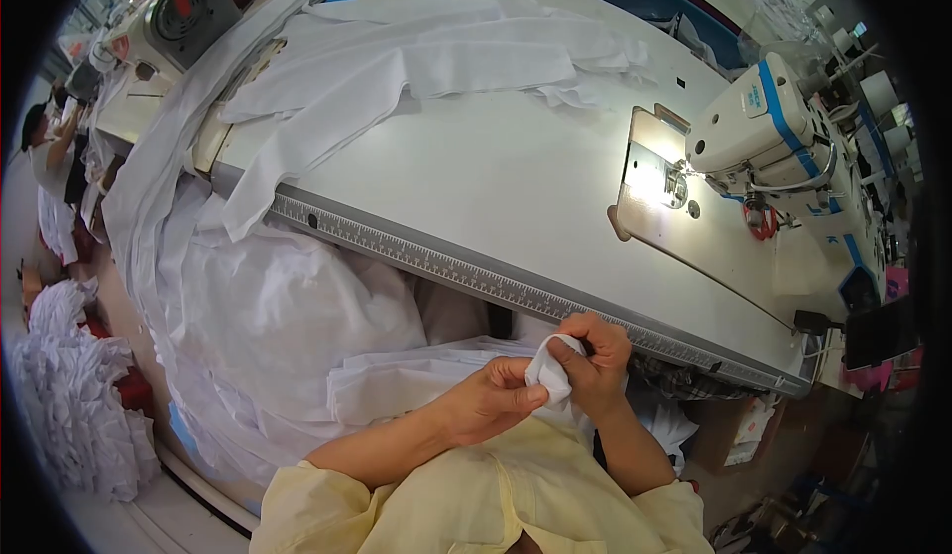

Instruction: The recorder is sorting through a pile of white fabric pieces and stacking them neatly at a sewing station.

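A small folded piece of white cloth (pixel 551 377) is pinched between both hands, just in front of my chest. My left hand (pixel 497 399) grips its lower left edge between thumb and fingers. On the other side, my right hand (pixel 593 360) holds the upper part, with the thumb pressed on the fabric and the fingers curled behind it. Both hands are close to the table's front edge, where a printed ruler strip (pixel 476 280) runs. Below and left of the hands, a layered stack of white fabric (pixel 416 375) lies over my lap.
An industrial sewing machine (pixel 773 130) with its lamp lit stands at the right of the white table (pixel 476 174). Long white fabric strips (pixel 446 48) lie across the back and hang over the left edge. Another sewing machine (pixel 171 26) and a person (pixel 56 145) are at far left.
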Demonstrator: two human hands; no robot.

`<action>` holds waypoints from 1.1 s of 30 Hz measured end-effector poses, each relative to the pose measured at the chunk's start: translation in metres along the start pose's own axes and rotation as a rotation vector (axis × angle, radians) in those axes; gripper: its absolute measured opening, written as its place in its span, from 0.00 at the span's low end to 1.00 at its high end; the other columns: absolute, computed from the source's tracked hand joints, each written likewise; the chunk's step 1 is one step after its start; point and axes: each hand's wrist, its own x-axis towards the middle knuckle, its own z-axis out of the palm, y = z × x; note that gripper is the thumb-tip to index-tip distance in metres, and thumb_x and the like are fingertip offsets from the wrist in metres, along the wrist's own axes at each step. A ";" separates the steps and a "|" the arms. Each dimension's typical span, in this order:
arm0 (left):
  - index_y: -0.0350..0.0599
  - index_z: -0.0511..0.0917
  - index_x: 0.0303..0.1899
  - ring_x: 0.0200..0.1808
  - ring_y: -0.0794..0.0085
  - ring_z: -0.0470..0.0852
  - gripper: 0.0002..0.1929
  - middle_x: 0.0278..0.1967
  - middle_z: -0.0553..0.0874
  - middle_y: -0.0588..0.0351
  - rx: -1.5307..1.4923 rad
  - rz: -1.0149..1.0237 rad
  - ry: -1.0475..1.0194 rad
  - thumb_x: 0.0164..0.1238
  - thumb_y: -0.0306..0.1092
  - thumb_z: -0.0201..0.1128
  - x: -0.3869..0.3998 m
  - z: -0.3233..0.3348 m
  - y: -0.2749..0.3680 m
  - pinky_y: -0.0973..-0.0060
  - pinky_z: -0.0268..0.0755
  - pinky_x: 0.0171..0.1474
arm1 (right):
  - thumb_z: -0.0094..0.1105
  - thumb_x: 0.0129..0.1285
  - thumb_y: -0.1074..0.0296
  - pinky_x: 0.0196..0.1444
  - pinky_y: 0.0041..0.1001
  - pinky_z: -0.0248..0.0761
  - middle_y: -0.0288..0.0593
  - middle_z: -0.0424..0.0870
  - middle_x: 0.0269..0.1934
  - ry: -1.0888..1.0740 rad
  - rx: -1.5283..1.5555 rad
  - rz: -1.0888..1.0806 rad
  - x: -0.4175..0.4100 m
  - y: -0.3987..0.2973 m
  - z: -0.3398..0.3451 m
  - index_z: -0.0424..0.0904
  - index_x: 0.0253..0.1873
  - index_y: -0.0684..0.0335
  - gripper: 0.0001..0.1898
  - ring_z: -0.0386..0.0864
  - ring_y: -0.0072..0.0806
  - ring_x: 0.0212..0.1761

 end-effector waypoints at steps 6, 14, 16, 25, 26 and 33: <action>0.45 0.77 0.45 0.45 0.81 0.73 0.10 0.41 0.80 0.65 -0.012 -0.050 -0.067 0.63 0.33 0.60 0.000 -0.006 -0.002 0.76 0.63 0.52 | 0.61 0.56 0.72 0.22 0.17 0.60 0.34 0.75 0.20 -0.167 0.145 0.242 -0.001 0.012 -0.002 0.73 0.27 0.67 0.08 0.69 0.14 0.21; 0.45 0.75 0.47 0.45 0.80 0.74 0.12 0.42 0.79 0.65 0.059 -0.062 -0.094 0.66 0.37 0.57 0.010 0.010 0.003 0.75 0.63 0.53 | 0.60 0.58 0.72 0.30 0.16 0.65 0.32 0.77 0.24 -0.226 0.308 0.419 0.012 -0.001 -0.021 0.76 0.31 0.66 0.05 0.71 0.13 0.27; 0.44 0.75 0.47 0.45 0.79 0.73 0.12 0.42 0.79 0.65 0.044 0.025 -0.018 0.69 0.39 0.54 0.014 0.011 0.002 0.75 0.63 0.53 | 0.58 0.56 0.75 0.35 0.21 0.68 0.41 0.78 0.32 -0.126 -0.058 0.069 0.017 -0.010 -0.033 0.77 0.37 0.67 0.05 0.75 0.24 0.32; 0.40 0.76 0.43 0.40 0.84 0.72 0.13 0.37 0.79 0.64 0.347 0.200 0.121 0.72 0.40 0.49 0.017 0.024 0.013 0.81 0.63 0.47 | 0.66 0.50 0.69 0.29 0.29 0.68 0.43 0.76 0.31 -0.104 -0.603 -0.501 -0.003 -0.045 -0.030 0.77 0.36 0.66 0.10 0.74 0.35 0.28; 0.40 0.76 0.43 0.40 0.84 0.72 0.13 0.37 0.79 0.64 0.348 0.201 0.124 0.72 0.40 0.49 0.017 0.024 0.014 0.81 0.63 0.47 | 0.65 0.51 0.70 0.27 0.28 0.68 0.42 0.76 0.28 -0.097 -0.640 -0.538 -0.002 -0.047 -0.031 0.77 0.34 0.66 0.09 0.73 0.34 0.26; 0.39 0.75 0.28 0.30 0.88 0.67 0.12 0.24 0.73 0.69 0.539 0.478 0.234 0.69 0.36 0.54 0.034 0.031 0.028 0.86 0.61 0.36 | 0.63 0.53 0.73 0.20 0.29 0.65 0.42 0.74 0.22 -0.077 -0.616 -0.508 0.006 -0.056 -0.033 0.72 0.29 0.65 0.07 0.73 0.36 0.18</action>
